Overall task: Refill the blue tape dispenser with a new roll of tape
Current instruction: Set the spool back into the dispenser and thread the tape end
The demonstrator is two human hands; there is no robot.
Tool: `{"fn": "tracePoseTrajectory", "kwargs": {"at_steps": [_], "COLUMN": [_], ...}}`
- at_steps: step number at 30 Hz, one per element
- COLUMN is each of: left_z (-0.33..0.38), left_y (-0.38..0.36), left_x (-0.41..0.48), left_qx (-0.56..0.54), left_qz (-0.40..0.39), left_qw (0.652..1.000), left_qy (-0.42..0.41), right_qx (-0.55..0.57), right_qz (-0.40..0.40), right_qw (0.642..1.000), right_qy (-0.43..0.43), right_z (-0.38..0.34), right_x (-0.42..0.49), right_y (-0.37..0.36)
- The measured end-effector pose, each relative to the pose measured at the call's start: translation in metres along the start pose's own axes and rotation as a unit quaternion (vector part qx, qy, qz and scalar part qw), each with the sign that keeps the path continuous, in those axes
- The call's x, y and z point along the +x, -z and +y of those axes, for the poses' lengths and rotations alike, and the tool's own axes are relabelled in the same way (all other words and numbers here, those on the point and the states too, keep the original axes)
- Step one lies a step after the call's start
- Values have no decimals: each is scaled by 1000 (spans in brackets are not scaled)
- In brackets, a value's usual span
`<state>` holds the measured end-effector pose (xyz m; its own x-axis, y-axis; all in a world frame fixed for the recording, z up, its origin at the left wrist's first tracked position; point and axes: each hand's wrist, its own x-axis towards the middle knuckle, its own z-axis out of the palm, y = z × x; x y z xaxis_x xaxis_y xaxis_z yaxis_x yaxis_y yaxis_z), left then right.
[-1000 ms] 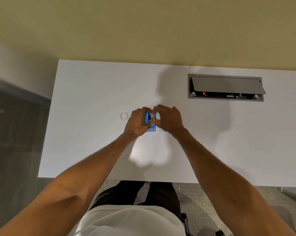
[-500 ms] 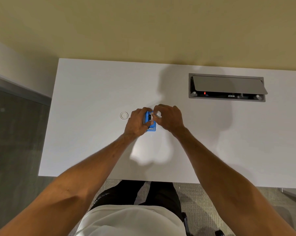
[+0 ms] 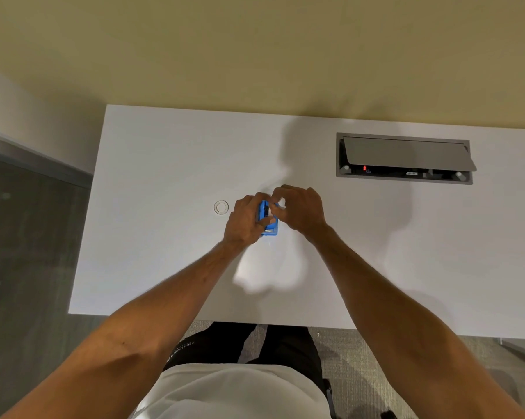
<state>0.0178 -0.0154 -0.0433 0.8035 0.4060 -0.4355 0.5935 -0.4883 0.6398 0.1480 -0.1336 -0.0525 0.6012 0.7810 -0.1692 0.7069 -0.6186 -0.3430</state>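
Note:
The blue tape dispenser (image 3: 268, 226) rests on the white desk (image 3: 164, 164) near its middle. My left hand (image 3: 244, 220) grips it from the left side. My right hand (image 3: 300, 210) is closed from the right over the dispenser's top, and its fingertips pinch a small whitish roll of tape (image 3: 281, 203) right against the dispenser. Most of the roll is hidden by my fingers. A small clear ring (image 3: 221, 207) lies flat on the desk just left of my left hand.
A grey cable box (image 3: 404, 158) with its lid tilted open is set into the desk at the back right. The desk's left edge drops to a dark floor. My legs stand at the near edge.
My right hand has shifted a little to the left, bringing the whitish roll tighter against the dispenser's top. My left hand keeps the same grip.

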Motion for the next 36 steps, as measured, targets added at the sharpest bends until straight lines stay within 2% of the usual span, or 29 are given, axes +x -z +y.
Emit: {"fn": "tracePoseTrajectory", "kwargs": {"at_steps": [13, 30, 36], "left_z": [-9, -14, -16], "left_y": [1, -1, -3], "left_x": [0, 2, 2], "left_qx": [47, 57, 77], "left_qz": [-11, -13, -7], "left_qw": [999, 998, 996], "left_qy": [-21, -35, -48], "right_qx": [-24, -60, -63], "right_qz": [-6, -6, 21], "right_qw": [997, 996, 996], "right_qy": [67, 70, 64], "right_z": [1, -3, -3], "right_x": [-5, -8, -8], "right_y": [0, -8, -12]}}
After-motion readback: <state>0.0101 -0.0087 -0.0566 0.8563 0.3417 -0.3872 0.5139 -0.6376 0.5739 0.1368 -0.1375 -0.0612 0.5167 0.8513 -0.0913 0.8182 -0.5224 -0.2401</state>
